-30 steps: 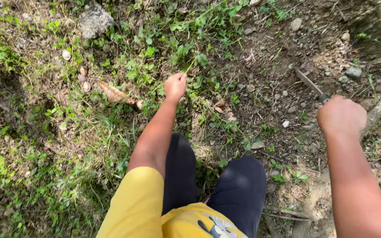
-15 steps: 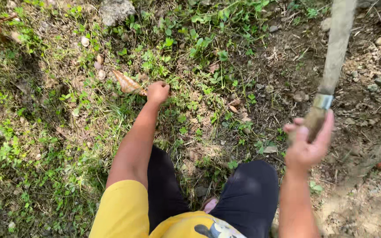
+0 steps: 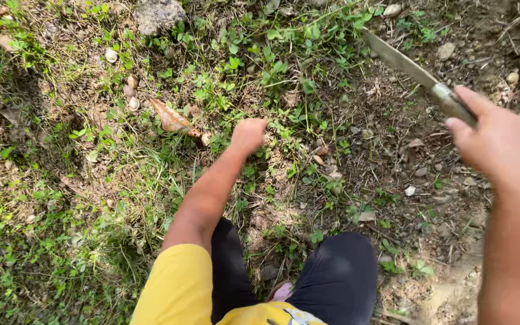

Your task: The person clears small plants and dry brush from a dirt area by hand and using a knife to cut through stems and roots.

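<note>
My right hand grips the handle of a long knife; its worn blade points up and left over the weeds. My left hand is stretched forward low over the ground, fingers curled into a fist among small green weeds. Whether it holds any stems I cannot tell. A dry brown leaf lies just left of that hand. My knees in dark trousers and a yellow sleeve fill the bottom of the view.
A grey stone lies at the top. Small pale pebbles dot the ground left of the leaf. Bare brown soil with twigs spreads to the right, grass to the left.
The right hand has swung the knife from upright to slanting left across the weeds. The left hand has curled shut and stayed near the brown leaf.
</note>
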